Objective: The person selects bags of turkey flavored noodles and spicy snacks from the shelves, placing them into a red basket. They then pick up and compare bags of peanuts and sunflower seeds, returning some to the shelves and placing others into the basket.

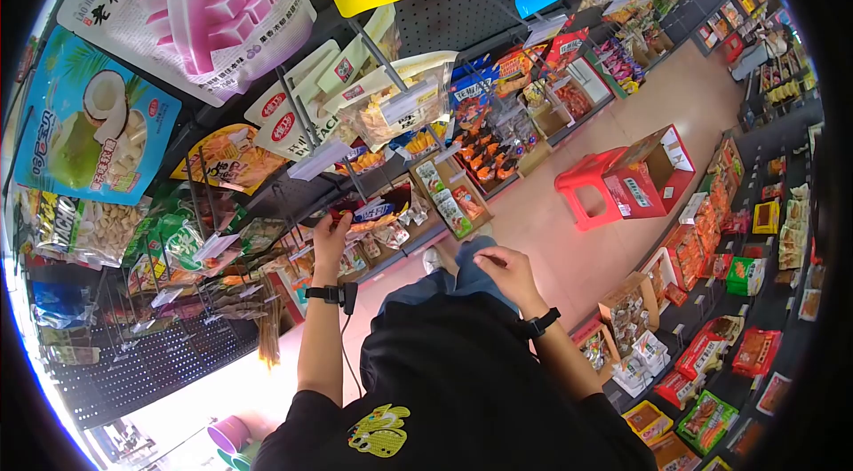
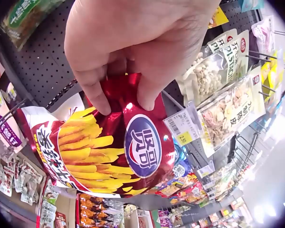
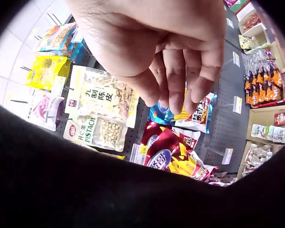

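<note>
My left hand (image 2: pixel 137 35) pinches the top edge of a dark red snack bag (image 2: pixel 145 147) printed with yellow fries and a blue oval. In the head view this left hand (image 1: pixel 330 242) is at the lower shelf rack, with the bag (image 1: pixel 373 212) just right of its fingertips. My right hand (image 1: pixel 508 274) is held in front of my body with loosely bent fingers and nothing in them. Seen from the right wrist, the right hand (image 3: pixel 156 42) overlaps a blue snack bag (image 3: pixel 161 114), with red fries bags (image 3: pixel 164 147) hanging below.
Hooks beside the left hand carry pistachio bags (image 2: pixel 209 76) and a dried peel bag (image 2: pixel 232 107). Open cartons of small packs (image 1: pixel 451 195) line the rack's base. A red stool (image 1: pixel 582 191) with a red box (image 1: pixel 649 173) stands in the aisle, facing another stocked shelf (image 1: pixel 755 293).
</note>
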### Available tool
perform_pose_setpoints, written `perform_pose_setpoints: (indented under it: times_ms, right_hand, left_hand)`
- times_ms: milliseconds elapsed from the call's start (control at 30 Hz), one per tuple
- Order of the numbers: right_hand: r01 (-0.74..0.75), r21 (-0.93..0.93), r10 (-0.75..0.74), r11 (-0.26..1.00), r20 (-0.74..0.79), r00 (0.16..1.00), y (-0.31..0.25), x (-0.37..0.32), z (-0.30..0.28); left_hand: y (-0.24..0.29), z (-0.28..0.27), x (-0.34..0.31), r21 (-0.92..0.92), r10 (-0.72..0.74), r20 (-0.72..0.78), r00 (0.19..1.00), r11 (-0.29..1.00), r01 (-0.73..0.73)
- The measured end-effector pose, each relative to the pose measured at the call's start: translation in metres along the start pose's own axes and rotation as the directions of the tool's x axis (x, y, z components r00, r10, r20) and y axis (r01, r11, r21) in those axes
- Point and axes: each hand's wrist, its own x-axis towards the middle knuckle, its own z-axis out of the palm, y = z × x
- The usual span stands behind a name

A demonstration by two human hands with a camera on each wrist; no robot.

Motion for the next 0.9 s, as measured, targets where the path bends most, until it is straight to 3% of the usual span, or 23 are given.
perform_pose_setpoints:
  times_ms: [167, 633, 900]
  right_hand:
    - [0.005, 0.004, -0.005, 1.000, -0.007, 1.000, 0.003, 0.000, 0.000]
    - [0.034, -0.036, -0.036, 0.999, -0.046, 0.998, 0.000, -0.004, 0.002]
    - [0.002, -0.265, -0.030, 0.964, -0.101, 0.994, -0.017, -0.017, -0.016]
  left_hand:
    - [0.009, 0.007, 0.001, -0.236, -0.032, -0.017, 0.999, 0.971, 0.027]
    - [0.004, 0.005, 0.008, -0.332, -0.101, -0.036, 0.994, 0.940, 0.084]
    - [0.008, 0.010, 0.009, -0.350, -0.104, -0.044, 0.994, 0.933, 0.082]
